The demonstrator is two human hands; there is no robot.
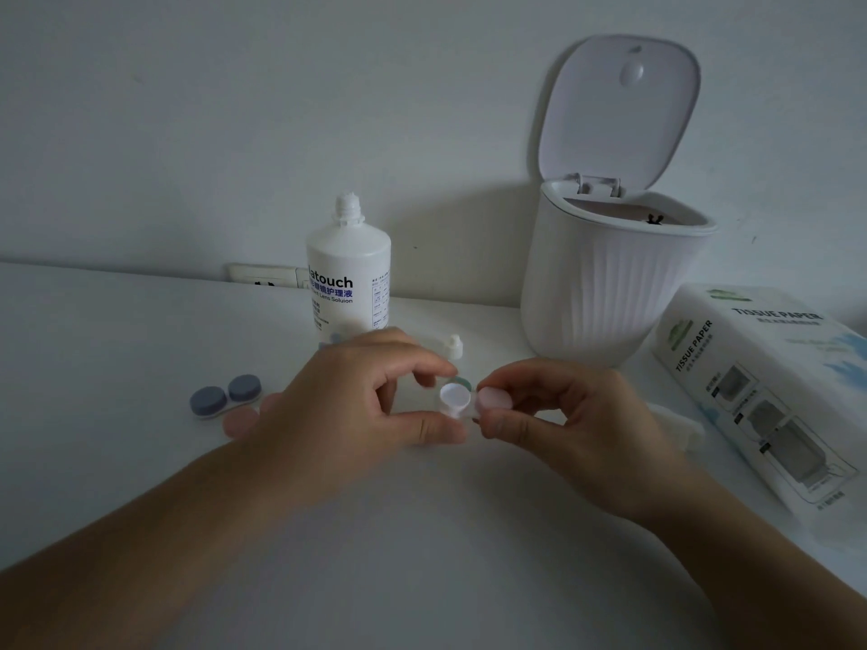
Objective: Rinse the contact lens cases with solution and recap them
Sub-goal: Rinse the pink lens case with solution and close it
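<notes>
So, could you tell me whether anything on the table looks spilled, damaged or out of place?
Nothing looks spilled or damaged. The solution bottle stands upright without its cap, which lies behind the left hand. The bin has its lid up. A crumpled tissue lies beside the right hand.

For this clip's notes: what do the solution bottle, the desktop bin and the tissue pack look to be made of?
Solution bottle: opaque white plastic, smooth with a slight sheen, with a moulded threaded neck and printed text.
Desktop bin: white plastic, matte, judging by its ribbed moulded wall and hinged lid.
Tissue pack: probably thin printed plastic film, glossy and slightly wrinkled.
</notes>
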